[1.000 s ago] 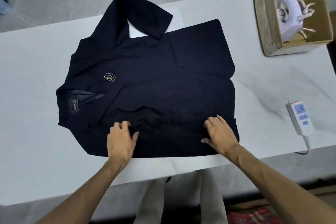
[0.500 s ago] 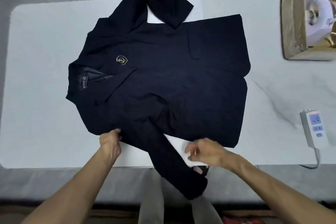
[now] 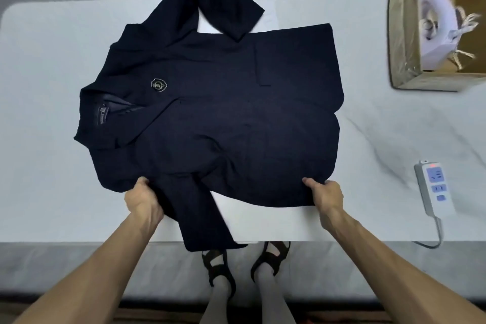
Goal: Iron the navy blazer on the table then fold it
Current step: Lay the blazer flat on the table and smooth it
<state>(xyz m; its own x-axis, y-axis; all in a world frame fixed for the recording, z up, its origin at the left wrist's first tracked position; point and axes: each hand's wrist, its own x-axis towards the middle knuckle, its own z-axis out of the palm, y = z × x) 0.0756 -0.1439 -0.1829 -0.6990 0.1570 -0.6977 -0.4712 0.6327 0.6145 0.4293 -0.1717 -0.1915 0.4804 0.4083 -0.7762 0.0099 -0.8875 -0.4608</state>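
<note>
Because your left hand (image 3: 143, 200) and right hand (image 3: 326, 192) each pinch the near edge of the navy blazer (image 3: 236, 113), which lies face-up on the tabletop (image 3: 47, 113), you probably mean to square it. One sleeve (image 3: 207, 218) hangs over the near rim. The iron (image 3: 434, 23) sits in its cardboard box (image 3: 402, 42), well apart; nothing blocks.

The left hand (image 3: 143, 201) grips the blazer's (image 3: 236, 113) near edge. The right hand (image 3: 327, 192) pinches its near corner, thumb (image 3: 308, 181) on top.
</note>
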